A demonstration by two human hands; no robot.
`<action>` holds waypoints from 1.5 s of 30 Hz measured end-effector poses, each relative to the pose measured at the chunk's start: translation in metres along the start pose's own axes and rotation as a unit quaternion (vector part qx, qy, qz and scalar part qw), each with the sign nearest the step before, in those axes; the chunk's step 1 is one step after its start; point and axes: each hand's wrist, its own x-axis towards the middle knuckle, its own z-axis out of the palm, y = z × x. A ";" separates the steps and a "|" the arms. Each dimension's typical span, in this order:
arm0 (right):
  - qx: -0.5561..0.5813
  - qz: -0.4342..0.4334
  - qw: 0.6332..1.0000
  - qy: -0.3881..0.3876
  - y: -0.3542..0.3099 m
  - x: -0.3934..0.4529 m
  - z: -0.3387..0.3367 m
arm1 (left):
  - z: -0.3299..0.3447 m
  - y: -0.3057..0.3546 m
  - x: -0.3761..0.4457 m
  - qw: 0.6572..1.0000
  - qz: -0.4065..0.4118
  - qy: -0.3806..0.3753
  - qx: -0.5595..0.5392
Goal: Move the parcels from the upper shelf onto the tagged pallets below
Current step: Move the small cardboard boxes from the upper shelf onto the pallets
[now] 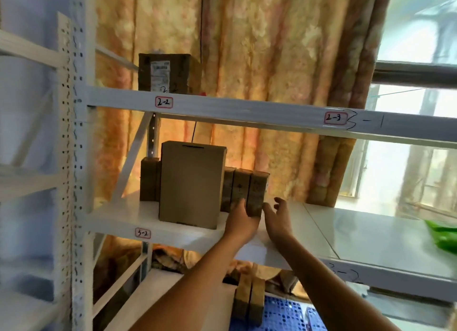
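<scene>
Up on the white shelf board (346,231) tagged 3-2 (143,233): a row of brown parcels, upright, close together. At the right end of the row, a narrow parcel (257,194), touched low on its left face by the left hand (243,219), fingers laid against the cardboard, thumb hidden, so cannot tell whether truly gripped. Just beside its right edge, the right hand (278,218), fingers spread and relaxed, holding nothing, a sliver of gap to the box. Left of that parcel, two more slim parcels (237,188), then a large plain carton (191,184) standing forward near the shelf's front edge, then another small box (149,179) partly behind it. One level higher, above the 2-2 tag (164,102), a dark carton with a white label (164,73); farther right on the same beam, a 2-3 tag (335,118). Down below, between the forearms, two more brown parcels (249,298) upright by a blue perforated pallet (282,316). Behind the rack, a patterned curtain (272,46); at the far right, something green (442,234) on the shelf, too blurred to name.
</scene>
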 end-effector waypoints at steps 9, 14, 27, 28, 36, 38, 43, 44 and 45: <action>0.102 0.056 0.981 -0.157 0.019 0.069 0.004 | 0.035 -0.021 0.043 0.978 0.005 0.118 0.173; 0.169 0.055 0.955 -0.237 0.021 0.093 0.009 | 0.035 -0.028 0.060 0.973 -0.038 0.141 0.177; 0.182 0.026 0.937 -0.297 0.016 0.111 0.000 | 0.031 -0.025 0.064 0.984 -0.021 0.177 0.026; 0.164 0.024 0.938 -0.305 0.015 0.112 -0.007 | 0.031 -0.024 0.063 0.986 -0.014 0.165 -0.017; 0.193 0.094 0.912 -0.349 0.020 0.089 -0.072 | 0.027 -0.009 0.040 0.957 0.027 -0.064 -0.283; 0.210 0.118 0.916 -0.321 0.019 0.077 -0.084 | 0.028 -0.006 0.033 0.957 0.034 -0.088 -0.275; 0.260 0.134 0.916 -0.273 0.014 0.038 -0.112 | 0.035 0.002 0.003 0.949 0.053 -0.098 -0.295; 0.260 0.129 0.920 -0.263 0.011 0.030 -0.117 | 0.035 0.004 -0.005 0.945 0.052 -0.096 -0.309; 0.257 0.122 0.924 -0.255 0.008 0.020 -0.121 | 0.034 0.007 -0.015 0.941 0.051 -0.092 -0.322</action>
